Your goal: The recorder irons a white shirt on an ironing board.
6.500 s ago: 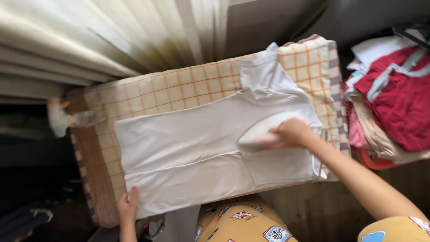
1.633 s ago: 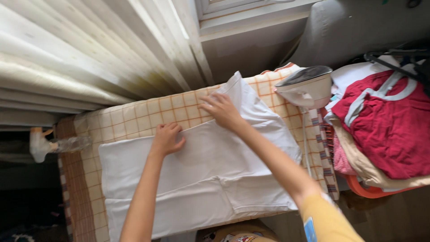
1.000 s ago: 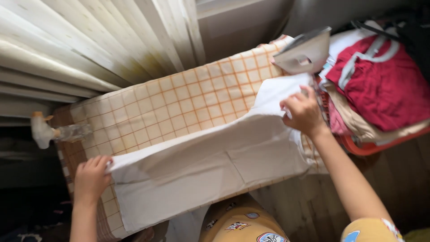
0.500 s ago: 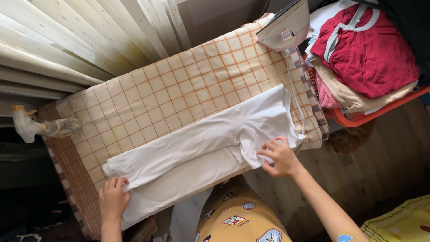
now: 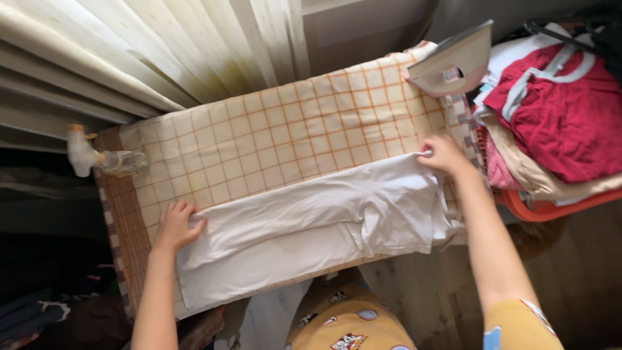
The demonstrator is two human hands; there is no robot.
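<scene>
A white garment (image 5: 304, 227) lies folded lengthwise along the near side of a board covered in an orange checked cloth (image 5: 285, 142). My left hand (image 5: 175, 225) rests on the garment's left end, fingers spread and pressing it down. At the garment's far right corner, my right hand (image 5: 444, 155) pinches the edge of the fabric. A white iron (image 5: 453, 61) stands upright on its heel at the board's far right corner, apart from both hands.
A plastic spray bottle (image 5: 103, 159) lies at the board's left end. An orange basket (image 5: 551, 207) piled with clothes, a red one (image 5: 564, 116) on top, stands to the right. Curtains (image 5: 129, 52) hang behind the board. Wooden floor shows below right.
The iron was set upright at the far right corner. The garment was folded toward me. Within the last half second my hands moved to its far edge at both ends.
</scene>
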